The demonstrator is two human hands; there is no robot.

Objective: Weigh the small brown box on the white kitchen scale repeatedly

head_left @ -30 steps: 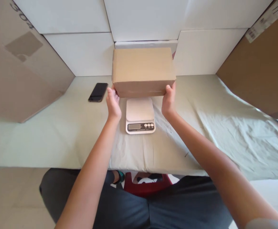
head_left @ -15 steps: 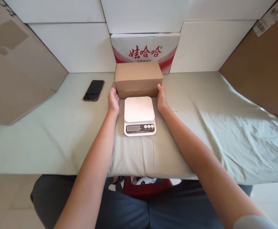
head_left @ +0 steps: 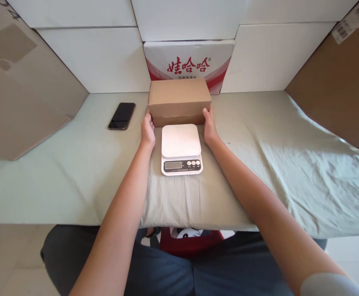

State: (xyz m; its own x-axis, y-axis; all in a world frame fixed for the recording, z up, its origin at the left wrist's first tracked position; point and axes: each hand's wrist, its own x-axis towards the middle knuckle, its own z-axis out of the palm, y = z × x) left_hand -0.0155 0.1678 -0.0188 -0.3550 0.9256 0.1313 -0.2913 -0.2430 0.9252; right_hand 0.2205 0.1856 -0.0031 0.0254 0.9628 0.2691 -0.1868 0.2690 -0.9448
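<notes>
A closed brown cardboard box [head_left: 179, 102] stands on the cloth-covered table, just behind a white digital kitchen scale [head_left: 181, 141]. My left hand [head_left: 148, 126] grips the box's left end, its fingers partly hidden by the carton. At the opposite end my right hand [head_left: 209, 124] holds on, thumb against the front face and fingers along the side. Nothing lies on the scale's platform; its small display looks blank and its round buttons face me.
A black smartphone [head_left: 122, 116] lies left of the box. White boxes [head_left: 88, 59] and a red-and-white printed carton [head_left: 189, 51] form a wall behind. Large brown cartons flank the left [head_left: 28, 90] and right [head_left: 341, 88]. Wrinkled pale green cloth [head_left: 268, 144] covers the table.
Nearly everything keeps its place; the view has shifted very slightly. Both hands remain on the ends of the cardboard box.
</notes>
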